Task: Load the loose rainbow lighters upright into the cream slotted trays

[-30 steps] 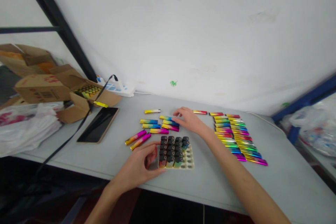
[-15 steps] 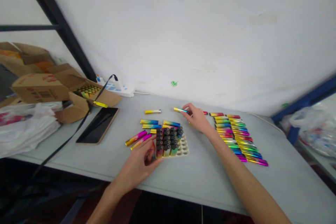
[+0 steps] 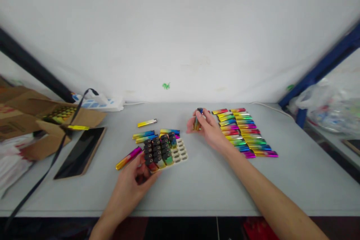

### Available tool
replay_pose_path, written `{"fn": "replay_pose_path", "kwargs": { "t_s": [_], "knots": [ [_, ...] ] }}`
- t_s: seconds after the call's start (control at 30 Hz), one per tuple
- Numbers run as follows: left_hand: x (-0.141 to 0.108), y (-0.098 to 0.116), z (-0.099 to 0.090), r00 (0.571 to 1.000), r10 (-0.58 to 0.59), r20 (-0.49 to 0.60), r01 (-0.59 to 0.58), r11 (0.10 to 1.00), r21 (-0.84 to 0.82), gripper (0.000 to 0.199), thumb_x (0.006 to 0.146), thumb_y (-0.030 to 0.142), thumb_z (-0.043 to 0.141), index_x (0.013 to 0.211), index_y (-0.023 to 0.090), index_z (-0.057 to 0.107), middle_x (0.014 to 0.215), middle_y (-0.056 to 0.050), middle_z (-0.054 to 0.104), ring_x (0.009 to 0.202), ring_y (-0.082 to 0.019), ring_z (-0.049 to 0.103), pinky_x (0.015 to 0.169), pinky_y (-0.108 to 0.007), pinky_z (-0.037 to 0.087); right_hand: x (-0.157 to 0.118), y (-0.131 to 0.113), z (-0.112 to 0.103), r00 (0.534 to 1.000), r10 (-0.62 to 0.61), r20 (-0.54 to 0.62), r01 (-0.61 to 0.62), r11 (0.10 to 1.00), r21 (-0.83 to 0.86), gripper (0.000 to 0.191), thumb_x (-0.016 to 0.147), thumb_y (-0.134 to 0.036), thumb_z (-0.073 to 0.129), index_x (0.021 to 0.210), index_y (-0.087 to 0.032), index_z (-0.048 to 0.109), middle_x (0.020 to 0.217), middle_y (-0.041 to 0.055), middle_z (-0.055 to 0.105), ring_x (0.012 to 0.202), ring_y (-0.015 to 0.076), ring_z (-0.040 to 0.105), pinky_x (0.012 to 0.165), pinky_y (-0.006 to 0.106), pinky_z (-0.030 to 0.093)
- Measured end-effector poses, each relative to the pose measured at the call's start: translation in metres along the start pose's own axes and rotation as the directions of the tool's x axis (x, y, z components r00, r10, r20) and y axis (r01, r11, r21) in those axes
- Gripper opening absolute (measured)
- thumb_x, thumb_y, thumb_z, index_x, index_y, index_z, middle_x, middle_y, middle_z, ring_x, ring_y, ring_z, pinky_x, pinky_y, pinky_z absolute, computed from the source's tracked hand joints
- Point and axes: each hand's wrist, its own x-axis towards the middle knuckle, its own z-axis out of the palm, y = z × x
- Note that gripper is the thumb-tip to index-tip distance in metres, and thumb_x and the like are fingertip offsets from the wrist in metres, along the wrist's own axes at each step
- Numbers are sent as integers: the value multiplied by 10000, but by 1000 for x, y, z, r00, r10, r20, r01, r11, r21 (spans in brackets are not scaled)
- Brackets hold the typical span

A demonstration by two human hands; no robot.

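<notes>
My left hand [image 3: 136, 174] grips the left side of a pale tray [image 3: 180, 150] with several round-cornered slots. Black-topped lighters [image 3: 159, 150] stand upright in its left and middle columns; the slots at its right side hold nothing. Between the thumb and fingers of my right hand [image 3: 208, 129] a lighter [image 3: 198, 120] with a dark blue top and yellowish body is held upright, right of the tray and above the table. Blue-yellow lighters [image 3: 143, 134] lie behind the tray, and a magenta-yellow one [image 3: 128, 158] lies near my left hand.
Two columns of colourful lighters [image 3: 250, 131] lie on the grey table [image 3: 213, 187] at the right. One yellow-white lighter [image 3: 147, 123] lies farther back. At the left are a phone [image 3: 81, 153], a black strap [image 3: 60, 144], an open carton [image 3: 53, 138] and a power strip [image 3: 109, 105].
The view has turned to the right. The lighter in my right hand has gone from lying sideways to upright. My left hand has stayed on the tray, which now looks slightly tilted.
</notes>
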Motion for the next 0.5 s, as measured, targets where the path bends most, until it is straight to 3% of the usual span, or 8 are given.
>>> {"fn": "replay_pose_path", "kwargs": {
  "t_s": [0.07, 0.17, 0.33, 0.5],
  "knots": [
    [0, -1, 0, 1000, 0, -7, 0, 1000, 8, 362, 826, 550, 704, 863, 231, 538, 572, 67, 572, 481, -141, 519, 474, -247, 407, -3, -1, 4, 998, 34, 62, -33, 999, -24, 471, 862, -686, 748, 987, -271, 564, 660, -84, 510, 516, 107, 451, 516, 241, 427],
    [0, -3, 1, 1000, 11, -18, -10, 1000, 12, 369, 816, 546, 719, 838, 240, 512, 559, 70, 586, 465, -138, 515, 461, -240, 385, -6, 2, 8, 1000, 25, 19, -21, 987, -162, 539, 861, -754, 694, 848, -248, 511, 602, -100, 361, 489, 90, 298, 457, 231, 255],
    [0, -2, 0, 999, 32, -19, -32, 999, 36, 363, 826, 542, 721, 818, 236, 525, 557, 81, 549, 461, -129, 482, 462, -237, 371, -10, 13, 11, 987, -107, -117, 30, 849, -528, 622, 922, -768, 554, 647, -240, 375, 579, -56, 356, 558, 116, 323, 518, 284, 228],
    [-1, -3, 0, 998, 64, -27, -64, 998, 23, 354, 833, 533, 730, 839, 233, 540, 598, 76, 541, 504, -135, 507, 484, -237, 402, -12, 17, 15, 976, -126, -179, -23, 754, -657, 496, 917, -604, 495, 595, -253, 357, 567, -35, 352, 577, 142, 345, 540, 300, 228]
  ]
}}
